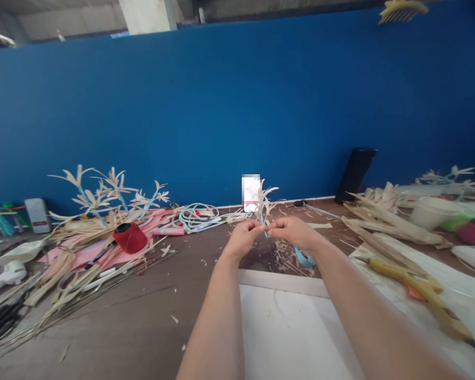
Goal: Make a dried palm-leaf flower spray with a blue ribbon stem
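Note:
Upright between my two hands stands a craft flower (266, 199) with pale, narrow dried-leaf petals and a stem wrapped in light blue tape. My left hand (244, 237) pinches the stem from the left with thumb and finger. From the right, my right hand (295, 233) closes its fingertips at the same stem, nearly touching the left fingers. Below the right hand, a light blue roll of tape (305, 258) lies on the table among pale scraps; whether its strip runs up to my fingers cannot be made out.
At left, several finished-looking husk flowers (121, 192) stand behind a red thread spool (130, 238). Black scissors (2, 319) lie at the left edge. A yellow glue gun (423, 293) and dried husks (396, 219) lie at right. A white tray (285, 285) is beneath my forearms.

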A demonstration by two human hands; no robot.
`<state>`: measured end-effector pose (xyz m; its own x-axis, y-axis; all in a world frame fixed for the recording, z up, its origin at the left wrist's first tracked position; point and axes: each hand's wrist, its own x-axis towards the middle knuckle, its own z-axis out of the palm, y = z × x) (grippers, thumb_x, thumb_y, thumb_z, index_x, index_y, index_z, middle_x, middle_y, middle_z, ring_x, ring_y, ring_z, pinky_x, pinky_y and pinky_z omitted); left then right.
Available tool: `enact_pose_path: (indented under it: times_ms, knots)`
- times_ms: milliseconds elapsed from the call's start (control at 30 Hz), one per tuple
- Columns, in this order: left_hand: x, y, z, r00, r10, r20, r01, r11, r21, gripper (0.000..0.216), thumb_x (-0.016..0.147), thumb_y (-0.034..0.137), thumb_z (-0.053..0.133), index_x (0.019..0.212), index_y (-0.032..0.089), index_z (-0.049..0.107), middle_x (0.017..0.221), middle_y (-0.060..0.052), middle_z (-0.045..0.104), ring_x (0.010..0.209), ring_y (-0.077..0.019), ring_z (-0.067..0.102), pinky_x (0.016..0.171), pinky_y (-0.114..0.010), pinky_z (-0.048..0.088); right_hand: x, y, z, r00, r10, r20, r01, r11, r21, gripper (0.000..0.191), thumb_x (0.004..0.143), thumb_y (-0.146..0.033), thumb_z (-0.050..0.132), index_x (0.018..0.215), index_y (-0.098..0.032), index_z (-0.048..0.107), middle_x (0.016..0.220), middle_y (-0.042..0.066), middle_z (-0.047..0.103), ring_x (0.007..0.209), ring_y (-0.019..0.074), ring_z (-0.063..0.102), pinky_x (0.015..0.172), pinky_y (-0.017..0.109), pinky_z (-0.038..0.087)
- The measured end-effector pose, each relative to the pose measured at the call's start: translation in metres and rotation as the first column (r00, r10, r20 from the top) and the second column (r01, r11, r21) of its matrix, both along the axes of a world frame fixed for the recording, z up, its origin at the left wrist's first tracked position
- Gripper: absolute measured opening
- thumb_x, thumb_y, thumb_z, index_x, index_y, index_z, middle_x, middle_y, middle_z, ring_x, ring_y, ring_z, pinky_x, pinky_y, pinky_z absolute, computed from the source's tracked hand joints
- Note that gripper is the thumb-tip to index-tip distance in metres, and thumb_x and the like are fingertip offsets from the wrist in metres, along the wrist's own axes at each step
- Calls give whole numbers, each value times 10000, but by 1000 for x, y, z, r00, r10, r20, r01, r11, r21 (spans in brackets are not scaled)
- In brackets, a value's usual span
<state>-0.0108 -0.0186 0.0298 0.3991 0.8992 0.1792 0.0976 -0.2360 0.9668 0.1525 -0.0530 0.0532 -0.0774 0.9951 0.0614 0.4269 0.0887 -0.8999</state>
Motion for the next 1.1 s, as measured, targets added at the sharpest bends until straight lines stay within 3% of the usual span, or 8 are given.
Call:
enact_pose_path:
  times_ms: [367,700,1100]
  knots:
    - [3,-5,6,998,59,-6,-59,998,-7,268,654,408,602,657,142,567,530,47,431,487,-66,348,482,-210,268,2,0,-2,997,6,77,-6,1000,5,226,632,-380,596,612,-154,603,483,-52,415,472,73,299,453,234,202]
    - [7,0,-4,993,114,33,-114,993,-12,269,663,413,606,705,148,587,561,36,470,501,-68,379,484,-199,296,0,1,-5,994,-68,84,64,997,40,240,622,-399,593,645,-160,607,496,-47,451,468,76,331,444,225,225]
    - [12,1,0,957,291,-11,-283,940,192,195,681,338,594,640,148,581,630,1,526,631,-116,470,599,-231,353,-10,0,4,955,-162,249,117,975,186,169,625,-307,549,659,-164,633,537,-21,541,517,103,438,486,215,308]
